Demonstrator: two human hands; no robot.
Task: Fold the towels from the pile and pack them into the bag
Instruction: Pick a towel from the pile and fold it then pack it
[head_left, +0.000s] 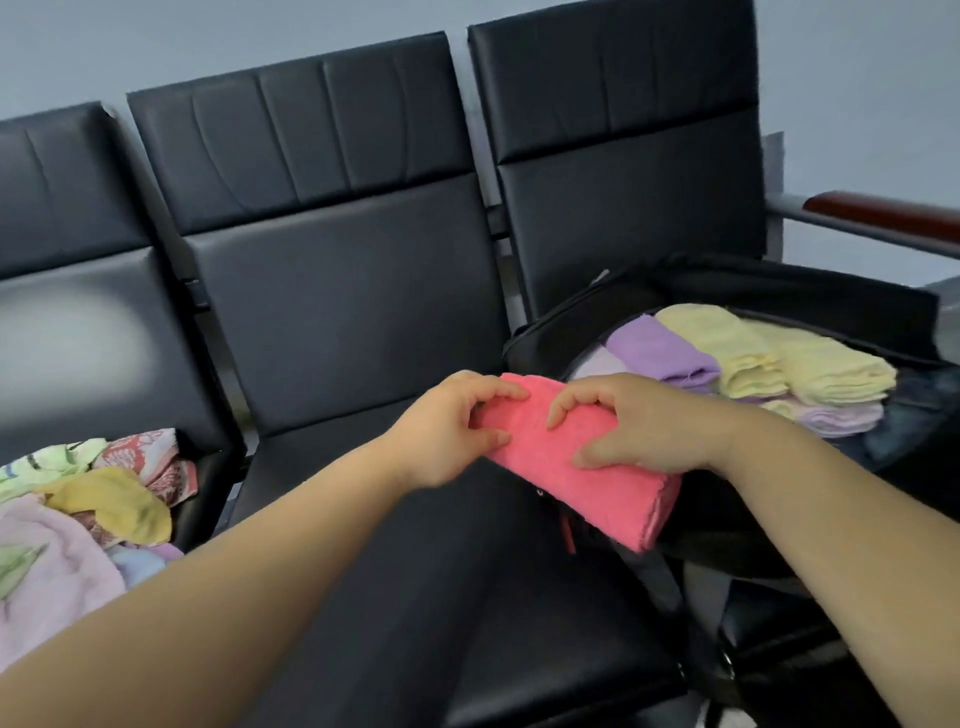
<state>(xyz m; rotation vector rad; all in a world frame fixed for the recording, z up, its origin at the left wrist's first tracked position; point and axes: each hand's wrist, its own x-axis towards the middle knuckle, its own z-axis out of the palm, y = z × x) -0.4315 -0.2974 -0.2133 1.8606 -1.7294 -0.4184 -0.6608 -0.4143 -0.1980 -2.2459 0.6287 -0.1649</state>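
Gripping the pink towel (587, 483) with both hands. The left hand (447, 431) has its fingers curled over the far left end and its thumb pinching from the near side. The right hand (639, 426) sits on top with bent fingers, thumb pressed to the near face.

Hidden: the towel's underside and the strip under the right palm. Cannot tell whether the towel rests on the bag (810, 291) rim or is held just above it. The right forearm covers the bag's near side, and the frame edge cuts off its right part.

Towel: bright pink, fuzzy, folded into a long thick strip. Layered edges show at its near right end. It lies slanted over the gap between the middle seat (467, 597) and the bag.

Bag: black, open, on the right seat. It holds a folded purple towel (660, 348) beside folded yellow towels (779, 358), with paler ones beneath.

Pile (78, 509): loose mixed cloths on the left seat, cut off at the left edge. A blurred patch is on the chair back (78, 332) above it.
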